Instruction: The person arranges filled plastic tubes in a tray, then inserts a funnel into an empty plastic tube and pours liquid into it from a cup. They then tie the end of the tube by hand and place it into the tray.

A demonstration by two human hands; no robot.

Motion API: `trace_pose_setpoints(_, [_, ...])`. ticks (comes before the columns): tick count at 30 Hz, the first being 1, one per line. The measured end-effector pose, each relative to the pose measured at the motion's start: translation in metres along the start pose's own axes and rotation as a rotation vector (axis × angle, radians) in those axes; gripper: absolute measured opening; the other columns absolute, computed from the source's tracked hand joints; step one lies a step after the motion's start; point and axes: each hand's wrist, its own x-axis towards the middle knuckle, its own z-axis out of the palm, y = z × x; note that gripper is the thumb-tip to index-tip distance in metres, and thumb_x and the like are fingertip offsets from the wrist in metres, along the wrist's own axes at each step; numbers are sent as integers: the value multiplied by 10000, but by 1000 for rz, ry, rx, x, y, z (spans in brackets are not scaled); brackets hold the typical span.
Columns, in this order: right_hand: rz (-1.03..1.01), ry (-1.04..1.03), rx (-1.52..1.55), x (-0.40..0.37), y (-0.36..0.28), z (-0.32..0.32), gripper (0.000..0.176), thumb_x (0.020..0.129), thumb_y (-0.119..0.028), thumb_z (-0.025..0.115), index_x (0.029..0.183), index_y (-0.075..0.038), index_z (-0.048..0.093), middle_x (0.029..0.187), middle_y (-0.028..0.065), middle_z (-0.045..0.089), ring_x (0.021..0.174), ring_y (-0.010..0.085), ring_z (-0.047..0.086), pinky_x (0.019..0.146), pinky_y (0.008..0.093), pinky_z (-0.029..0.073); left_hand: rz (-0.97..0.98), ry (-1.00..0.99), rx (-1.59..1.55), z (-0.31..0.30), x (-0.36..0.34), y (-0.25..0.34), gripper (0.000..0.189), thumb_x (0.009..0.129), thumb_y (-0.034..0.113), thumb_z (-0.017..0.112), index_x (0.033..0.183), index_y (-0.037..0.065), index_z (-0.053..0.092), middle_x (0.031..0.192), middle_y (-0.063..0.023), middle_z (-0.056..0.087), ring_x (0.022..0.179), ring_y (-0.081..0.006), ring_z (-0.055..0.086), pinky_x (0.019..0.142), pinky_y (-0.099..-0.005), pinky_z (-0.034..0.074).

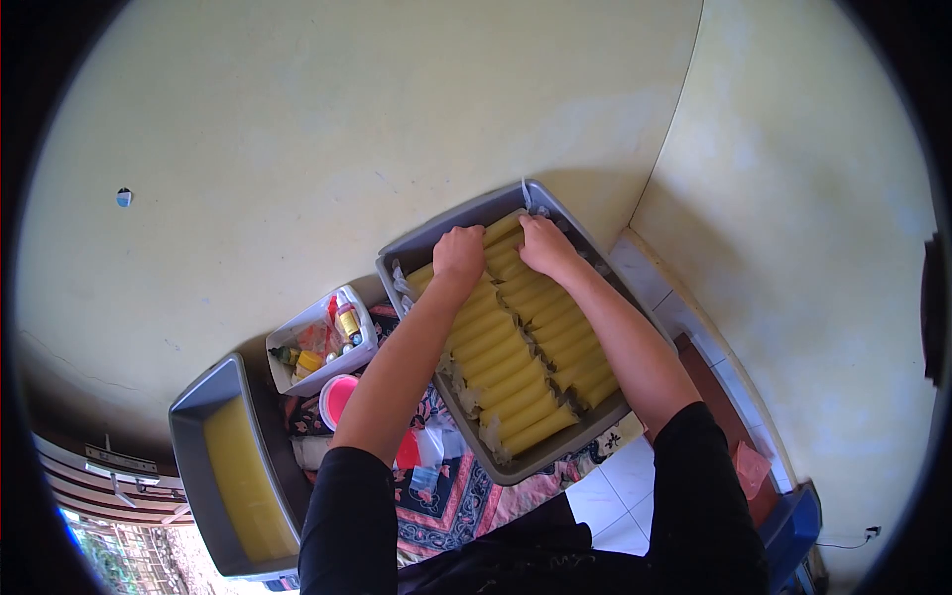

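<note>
A large grey tub point(535, 468) holds two columns of yellow filled plastic tubes point(516, 402), lying side by side with their clear, twisted ends meeting along the middle. At the tub's far end, my left hand point(461, 255) is closed at the left end of one yellow tube point(504, 227). My right hand point(543, 246) has its fingers closed at the same tube's right end. The fingertips of both hands are partly hidden, and the tube lies level over the top of the others.
Left of the tub, a white bin point(281, 342) holds bottles and packets. Beside it are a pink-lined round container point(338, 399) and a second grey tub point(179, 416) with yellow liquid point(238, 476). A patterned cloth point(436, 516) lies underneath. Walls stand behind and right.
</note>
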Motion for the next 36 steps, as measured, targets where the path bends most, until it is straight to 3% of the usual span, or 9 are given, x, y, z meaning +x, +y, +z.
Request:
trace_pose_setpoints(7, [58, -50, 5, -1, -5, -4, 378, 782, -92, 633, 1097, 68, 503, 1043, 265, 606, 1030, 385, 590, 873, 444, 499, 135, 16, -130, 10, 7, -12, 233, 804, 139, 650, 1015, 40, 646, 938, -207, 665, 902, -379, 644, 821, -451, 517])
trace_pose_setpoints(9, [102, -96, -6, -1, -6, -8, 425, 784, -110, 654, 1132, 70, 489, 1075, 271, 594, 1049, 390, 584, 881, 438, 498, 190, -16, -186, 13, 9, -16, 401, 788, 145, 669, 1173, 48, 613, 952, -212, 661, 936, -382, 623, 838, -443, 502])
trace_pose_setpoints(12, [61, -43, -45, 0, -1, 0, 459, 789, -121, 659, 1166, 69, 479, 1110, 277, 577, 1058, 398, 579, 886, 439, 496, 276, 19, -140, 15, 7, -16, 417, 802, 152, 654, 1204, 58, 595, 977, -191, 660, 966, -370, 613, 870, -440, 484])
trace_pose_setpoints(16, [65, -48, -49, -2, -3, 0, 469, 793, -127, 657, 1181, 65, 478, 1135, 284, 561, 1065, 408, 573, 890, 445, 494, 205, -6, -8, 5, -2, -5, 417, 829, 177, 627, 1229, 67, 579, 996, -174, 657, 992, -358, 603, 893, -442, 470])
trace_pose_setpoints(19, [86, -65, -46, -3, -5, -4, 460, 794, -121, 648, 1178, 68, 481, 1125, 277, 568, 1067, 402, 572, 892, 452, 491, 108, -45, 120, 0, -5, 1, 373, 851, 201, 608, 1211, 112, 573, 1008, -144, 677, 1030, -290, 620, 895, -417, 465])
trace_pose_setpoints(21, [85, -65, -30, -3, -6, -6, 458, 791, -114, 641, 1177, 71, 478, 1100, 269, 587, 1058, 396, 577, 888, 453, 492, 104, -52, 11, 1, -5, 0, 427, 844, 192, 600, 1253, 77, 557, 992, -192, 670, 966, -379, 619, 892, -459, 471])
trace_pose_setpoints(30, [86, -122, -15, -1, -9, -6, 480, 784, -114, 641, 1191, 67, 461, 1063, 263, 611, 1038, 391, 589, 873, 454, 496, 100, -59, -366, 31, 12, -34, 463, 833, 214, 597, 1232, 33, 446, 990, -285, 636, 983, -445, 597, 881, -501, 456])
trace_pose_setpoints(34, [97, -125, -36, -1, -9, -4, 500, 783, -121, 648, 1202, 65, 449, 1073, 260, 609, 1038, 391, 590, 871, 454, 498, 129, -61, -447, 35, 13, -38, 450, 829, 214, 602, 1203, 39, 424, 959, -275, 642, 959, -460, 595, 868, -509, 457])
trace_pose_setpoints(36, [96, -105, -33, -1, -9, -4, 492, 786, -131, 654, 1194, 66, 462, 1081, 260, 606, 1035, 393, 591, 868, 454, 500, 154, -3, -386, 37, 12, -37, 352, 836, 218, 590, 1125, 44, 487, 935, -260, 648, 938, -450, 604, 859, -505, 464])
